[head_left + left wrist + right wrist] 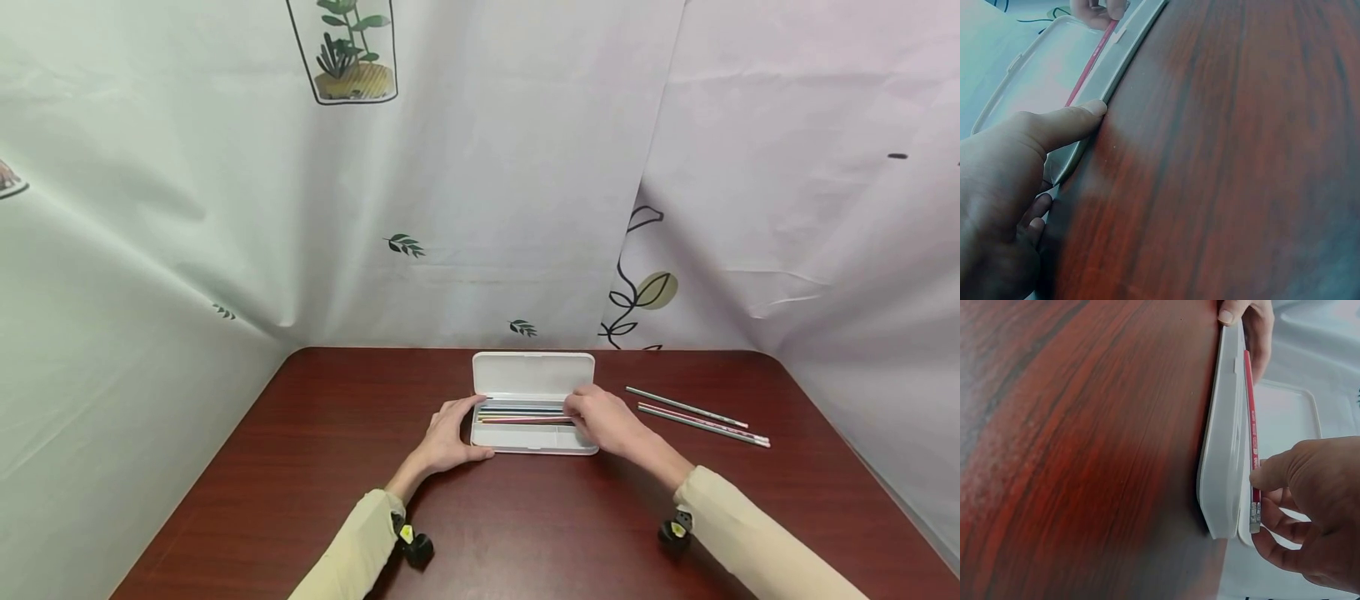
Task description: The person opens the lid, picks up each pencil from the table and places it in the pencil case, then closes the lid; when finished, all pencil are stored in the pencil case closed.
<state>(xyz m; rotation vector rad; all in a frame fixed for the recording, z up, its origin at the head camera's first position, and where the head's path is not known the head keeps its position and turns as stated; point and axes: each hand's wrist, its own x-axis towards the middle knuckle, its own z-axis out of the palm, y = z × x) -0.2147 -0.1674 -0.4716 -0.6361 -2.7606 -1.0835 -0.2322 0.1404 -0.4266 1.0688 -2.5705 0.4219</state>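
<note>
A white pencil case lies on the table with its lid raised at the back. Several coloured pencils lie lengthwise inside it. My left hand holds the case's left end, its thumb on the front rim and the other fingers round the end and far side. At the right end, my right hand pinches a red pencil near its eraser end, between thumb and fingers. In the right wrist view this pencil runs along the case, over its open side.
On the brown table, right of the case, lie a light green pencil and a few more pencils close together. A pale printed cloth hangs behind the table and along both sides.
</note>
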